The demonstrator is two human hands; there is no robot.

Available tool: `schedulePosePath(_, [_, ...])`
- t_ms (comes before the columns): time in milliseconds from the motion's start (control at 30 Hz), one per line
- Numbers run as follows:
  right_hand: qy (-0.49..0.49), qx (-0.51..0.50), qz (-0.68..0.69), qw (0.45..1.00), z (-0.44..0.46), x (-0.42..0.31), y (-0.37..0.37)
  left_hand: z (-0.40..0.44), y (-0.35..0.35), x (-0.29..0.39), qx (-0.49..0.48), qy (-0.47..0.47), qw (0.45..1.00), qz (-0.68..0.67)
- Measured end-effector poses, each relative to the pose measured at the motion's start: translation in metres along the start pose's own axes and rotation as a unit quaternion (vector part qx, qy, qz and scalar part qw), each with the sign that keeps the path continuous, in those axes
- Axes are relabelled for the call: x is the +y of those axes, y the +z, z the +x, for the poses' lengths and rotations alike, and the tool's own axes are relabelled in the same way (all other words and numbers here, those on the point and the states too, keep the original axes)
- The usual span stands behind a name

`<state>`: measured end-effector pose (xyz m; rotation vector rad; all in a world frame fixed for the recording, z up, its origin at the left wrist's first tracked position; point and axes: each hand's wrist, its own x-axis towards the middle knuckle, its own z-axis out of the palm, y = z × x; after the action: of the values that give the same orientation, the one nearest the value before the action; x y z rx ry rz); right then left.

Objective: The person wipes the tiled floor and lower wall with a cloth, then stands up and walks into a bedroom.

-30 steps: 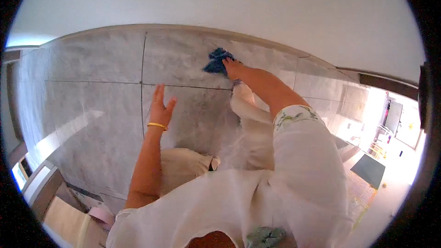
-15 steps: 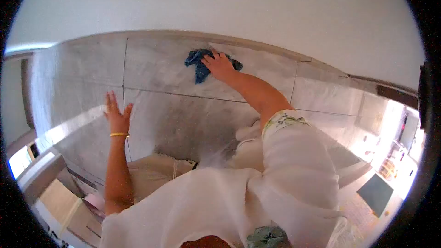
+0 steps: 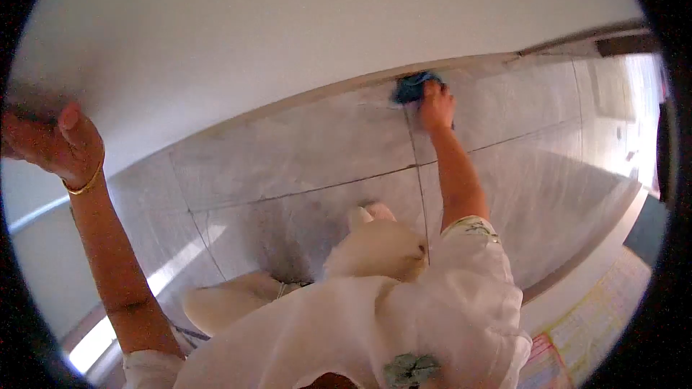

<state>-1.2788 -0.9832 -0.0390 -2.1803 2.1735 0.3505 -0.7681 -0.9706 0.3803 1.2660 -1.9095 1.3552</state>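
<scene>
A dark blue cloth [image 3: 417, 88] lies bunched on the grey tiled floor [image 3: 324, 151], close to the skirting along the wall. My right hand [image 3: 437, 106] presses on it with the fingers over its right part, arm stretched forward. At the far left, my left hand [image 3: 54, 140] is raised against or very near the white wall [image 3: 288, 21], with a yellow bangle [image 3: 88, 181] at its wrist. Its thumb stands apart from the fingers and nothing shows in it; the fingertips run into the dark edge of the view.
A skirting strip [image 3: 317, 96] runs along the foot of the wall. My bent knee [image 3: 375, 248] is low over the tiles. At the lower right lies a coloured patterned mat [image 3: 598, 324]. Bright light falls in at the right edge.
My right hand and the cloth have moved right along the floor, nearer the skirting. My left hand has gone from over the floor up and left to the wall. The view has turned.
</scene>
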Motion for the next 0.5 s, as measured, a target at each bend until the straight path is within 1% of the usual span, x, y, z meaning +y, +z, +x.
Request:
schedulePosePath(33, [0.057, 0.024, 0.000, 0.998, 0.012, 0.027, 0.001, 0.018, 0.011, 0.029, 0.008, -0.021, 0.999, -0.048])
schedulePosePath(67, [0.109, 0.002, 0.034, 0.993, 0.020, 0.047, 0.001, 0.033, 0.021, 0.051, 0.015, -0.041, 0.994, -0.099])
schedulePosePath(133, [0.209, -0.041, 0.102, 0.972, 0.030, 0.082, -0.015, 0.038, 0.036, 0.059, 0.072, -0.006, 0.991, -0.116])
schedulePosePath(167, [0.245, -0.017, 0.150, 0.958, 0.036, 0.088, -0.009, 0.035, 0.033, 0.053, 0.072, 0.029, 0.995, -0.054])
schedulePosePath(200, [0.261, 0.018, 0.265, 0.928, 0.039, 0.094, 0.006, 0.033, 0.029, 0.047, 0.077, 0.065, 0.995, 0.009])
schedulePosePath(233, [0.270, 0.052, 0.377, 0.885, 0.042, 0.099, 0.031, 0.030, 0.025, 0.041, 0.086, 0.100, 0.989, 0.070])
schedulePosePath(267, [0.273, 0.085, 0.483, 0.828, 0.042, 0.100, 0.047, 0.024, 0.026, 0.036, 0.088, 0.101, 0.989, 0.064])
schedulePosePath(300, [0.305, 0.146, 0.554, 0.761, 0.037, 0.099, 0.020, 0.019, 0.026, 0.030, 0.090, 0.102, 0.989, 0.059])
schedulePosePath(333, [0.291, 0.222, 0.642, 0.674, 0.049, 0.113, 0.031, 0.024, 0.024, 0.033, 0.081, 0.126, 0.987, 0.056])
schedulePosePath(367, [0.276, 0.304, 0.710, 0.572, 0.080, 0.154, 0.041, 0.037, 0.042, 0.053, 0.094, 0.118, 0.987, 0.062])
schedulePosePath(400, [0.252, 0.329, 0.749, 0.517, 0.092, 0.171, 0.018, 0.039, 0.039, 0.057, 0.098, 0.113, 0.986, 0.076])
schedulePosePath(433, [0.236, 0.332, 0.695, 0.592, 0.110, 0.191, 0.017, 0.038, 0.043, 0.062, 0.099, 0.106, 0.985, 0.089])
schedulePosePath(500, [0.330, 0.377, 0.623, 0.600, 0.156, 0.207, 0.050, 0.041, 0.045, 0.070, 0.107, 0.097, 0.987, 0.073])
